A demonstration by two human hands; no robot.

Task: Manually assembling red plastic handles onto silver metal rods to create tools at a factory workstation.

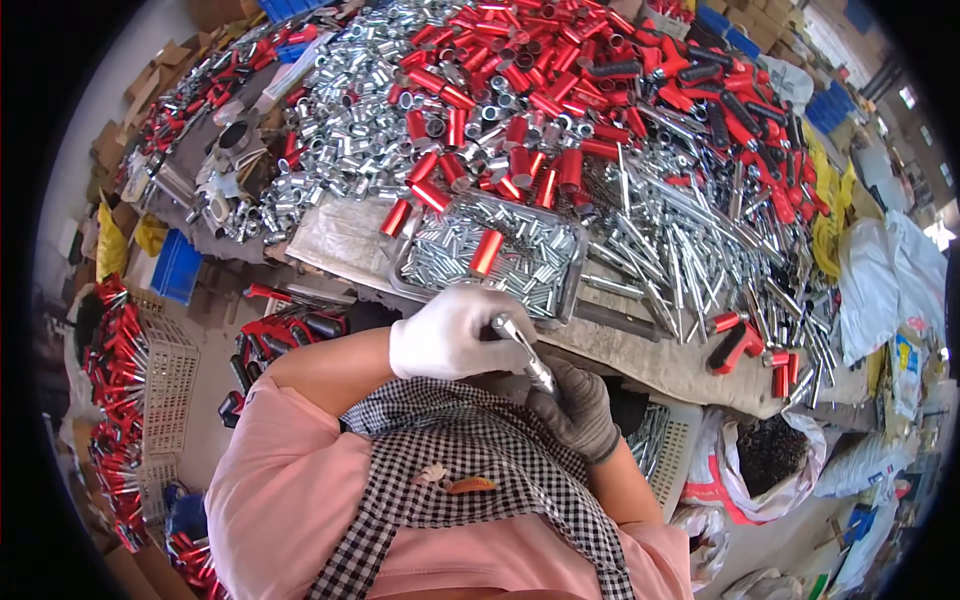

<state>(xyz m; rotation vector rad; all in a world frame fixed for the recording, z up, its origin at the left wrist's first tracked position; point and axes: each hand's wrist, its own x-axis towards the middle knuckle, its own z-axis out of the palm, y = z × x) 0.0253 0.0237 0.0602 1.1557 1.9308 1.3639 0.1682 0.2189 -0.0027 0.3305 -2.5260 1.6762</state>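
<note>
My left hand (pixel 452 334), in a white glove, is closed around the upper end of a shiny metal rod (pixel 539 372) with a rounded tip. Gloved in grey, my right hand (pixel 580 412) grips the rod's lower end. The rod slants between them in front of my checked apron; the fingers cover parts of it. Just beyond the hands, a clear plastic tray (pixel 403 262) of small silver pins (pixel 440 252) sits at the table edge. On those pins lies a red metal sleeve (pixel 487 253).
Silver collars (pixel 350 130) and red sleeves (pixel 540 50) are heaped across the table. Long metal rods (pixel 690 255) and red-and-black handles (pixel 745 120) pile up at right. Crates (pixel 168 385) with red tools stand at left. An open sack (pixel 775 455) of dark bits is at lower right.
</note>
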